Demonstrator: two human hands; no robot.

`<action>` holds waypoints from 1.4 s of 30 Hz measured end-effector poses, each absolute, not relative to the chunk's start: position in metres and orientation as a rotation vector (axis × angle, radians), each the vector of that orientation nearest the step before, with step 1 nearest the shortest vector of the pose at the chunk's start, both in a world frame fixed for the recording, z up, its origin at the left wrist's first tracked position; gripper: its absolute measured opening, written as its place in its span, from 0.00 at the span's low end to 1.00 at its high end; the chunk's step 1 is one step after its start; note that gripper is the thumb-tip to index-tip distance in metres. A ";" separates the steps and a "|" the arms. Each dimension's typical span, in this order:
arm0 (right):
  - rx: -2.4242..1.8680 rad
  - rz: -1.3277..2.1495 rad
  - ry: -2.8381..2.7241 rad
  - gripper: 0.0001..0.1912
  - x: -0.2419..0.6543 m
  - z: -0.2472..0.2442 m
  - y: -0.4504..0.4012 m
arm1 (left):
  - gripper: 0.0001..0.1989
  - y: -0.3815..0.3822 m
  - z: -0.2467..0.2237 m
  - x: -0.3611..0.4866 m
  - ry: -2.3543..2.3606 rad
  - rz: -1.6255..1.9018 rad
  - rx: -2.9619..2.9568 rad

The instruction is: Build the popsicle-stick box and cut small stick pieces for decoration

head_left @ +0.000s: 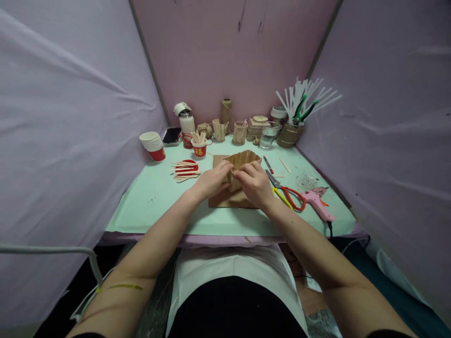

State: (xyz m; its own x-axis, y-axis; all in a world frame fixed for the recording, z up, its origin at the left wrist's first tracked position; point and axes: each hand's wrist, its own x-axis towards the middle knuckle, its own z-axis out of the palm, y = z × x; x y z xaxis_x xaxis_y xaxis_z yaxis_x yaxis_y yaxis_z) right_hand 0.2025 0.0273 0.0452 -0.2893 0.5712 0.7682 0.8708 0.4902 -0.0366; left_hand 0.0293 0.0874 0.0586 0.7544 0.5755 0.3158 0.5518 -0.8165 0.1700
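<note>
A brown open-topped cardboard piece with ridged inner walls stands over a flat brown sheet at the middle of the table. My left hand grips its near left side, fingers bent over the edge. Close beside it, my right hand has its fingers pinched together at the near rim. The fingertips of both hands nearly meet there; anything small between the right fingertips is too small to make out. The lower part of the piece is hidden behind the hands.
Right of my hands lie scissors, a pink glue gun and a marker. Wooden sticks on a red disc lie left. Behind stand stacked paper cups, a stick-filled cup, a water glass and a pot of white sticks.
</note>
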 end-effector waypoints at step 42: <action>-1.069 -0.010 -1.762 0.10 0.201 0.027 0.015 | 0.05 0.047 -0.002 0.032 1.120 0.931 2.244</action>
